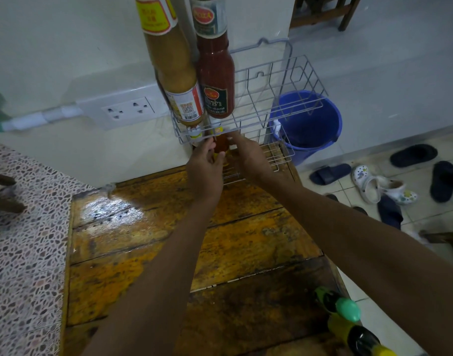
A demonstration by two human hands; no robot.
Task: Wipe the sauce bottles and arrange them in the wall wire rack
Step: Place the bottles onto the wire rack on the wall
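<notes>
A grey wire rack (292, 80) hangs on the white wall. Its upper tier holds a tan sauce bottle (174, 73) and a red ketchup bottle (216, 73) side by side at the left. Below that tier, my left hand (204, 170) and my right hand (248, 155) both hold an orange sauce bottle (221, 145) over the lower shelf (276, 155). A small bottle with a white cap (195, 131) stands just left of it. Two dark bottles (348, 322), one green-capped and one yellow-capped, lie at the table's near right corner.
A worn wooden table (194, 253) stands under the rack, with a wet patch at its far left. A wall socket (129, 109) sits left of the rack. A blue bucket (307, 124) and several shoes (384, 186) are on the tiled floor at right.
</notes>
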